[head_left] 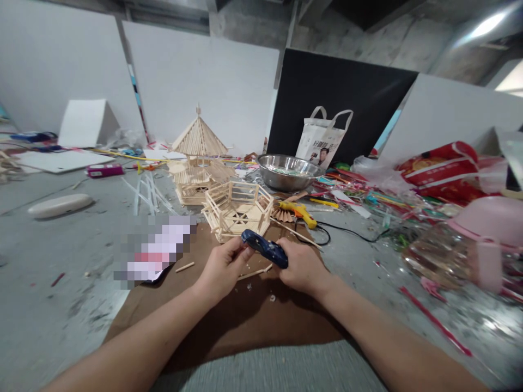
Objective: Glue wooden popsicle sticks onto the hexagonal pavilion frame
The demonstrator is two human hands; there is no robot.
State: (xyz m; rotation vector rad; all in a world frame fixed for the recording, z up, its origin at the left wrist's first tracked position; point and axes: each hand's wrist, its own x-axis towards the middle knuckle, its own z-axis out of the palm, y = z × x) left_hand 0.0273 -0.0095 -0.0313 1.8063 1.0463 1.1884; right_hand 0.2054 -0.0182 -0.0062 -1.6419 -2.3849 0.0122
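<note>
A dark blue hand tool (265, 247) with white specks, its exact kind unclear, is gripped in my right hand (300, 265) over a brown sheet (229, 329). My left hand (224, 267) is closed in a pinch at the tool's far left end; whatever lies between those fingertips is hidden. Just beyond both hands stands a hexagonal frame (239, 209) built of thin wooden sticks, with railings around its sides. Loose sticks (255, 272) lie on the sheet below the hands, and a short stick (185, 267) lies to their left.
Behind the frame rises a stick pavilion (199, 136) with a pointed roof. A steel bowl (290, 174), a yellow glue gun (300, 212) with a black cord and a pink-lidded container (486, 228) are to the right. White glue sticks (147, 193) lean together at left.
</note>
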